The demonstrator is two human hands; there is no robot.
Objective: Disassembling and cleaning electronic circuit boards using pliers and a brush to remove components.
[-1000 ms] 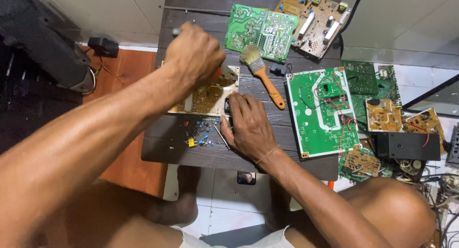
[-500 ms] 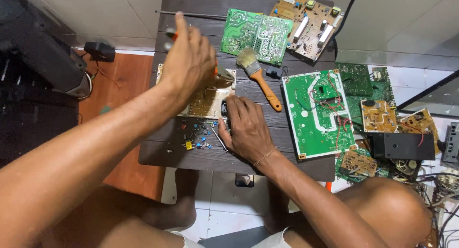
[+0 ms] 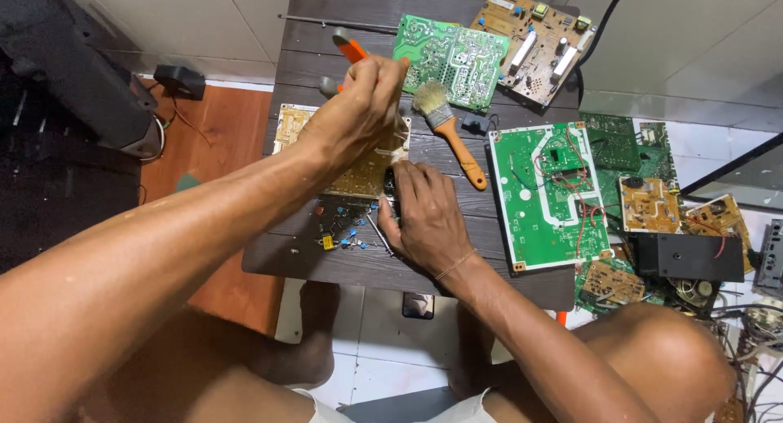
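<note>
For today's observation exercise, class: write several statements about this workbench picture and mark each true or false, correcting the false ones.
1. The left hand grips an orange-handled tool. True.
2. The right hand holds the paintbrush. False: the brush lies untouched on the dark wooden table.
3. The right hand rests at the tan circuit board. True.
4. Only one green circuit board is in view. False: there are several, including a large green board right of the brush.
</note>
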